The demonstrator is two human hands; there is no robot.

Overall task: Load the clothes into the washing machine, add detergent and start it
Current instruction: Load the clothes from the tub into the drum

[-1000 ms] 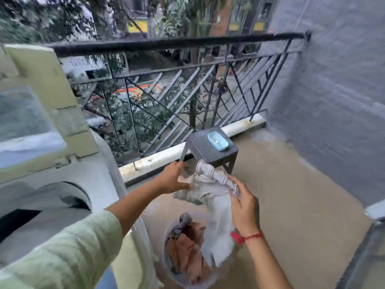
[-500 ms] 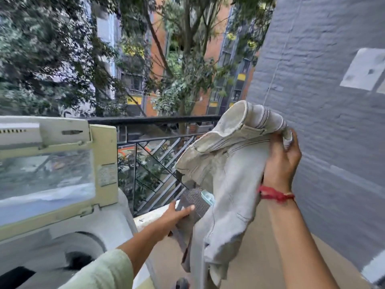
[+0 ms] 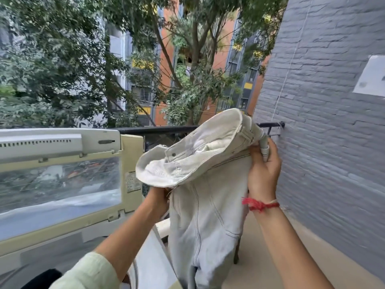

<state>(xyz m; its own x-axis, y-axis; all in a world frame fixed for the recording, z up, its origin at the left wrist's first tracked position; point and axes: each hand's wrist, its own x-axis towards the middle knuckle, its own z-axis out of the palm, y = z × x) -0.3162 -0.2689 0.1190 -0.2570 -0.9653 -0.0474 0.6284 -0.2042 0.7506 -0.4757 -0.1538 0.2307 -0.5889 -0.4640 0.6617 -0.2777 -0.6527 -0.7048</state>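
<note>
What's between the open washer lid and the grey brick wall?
Head view: pale trousers, gripped by the left hand and right hand, hang between the lid and the wall; black railing behind.

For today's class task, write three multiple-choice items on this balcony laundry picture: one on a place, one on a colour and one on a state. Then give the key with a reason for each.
1. Where do the pale trousers hang, seen from the washer lid?
A. left of it
B. right of it
C. on top of it

2. What colour is the wrist thread?
A. blue
B. red
C. green

3. The washer lid is:
A. raised
B. shut flat
C. taken off

Key:
1 B: the lid is at the left of the view and the trousers hang to its right.
2 B: a red band circles the wrist.
3 A: the lid's clear window stands upright.
</note>
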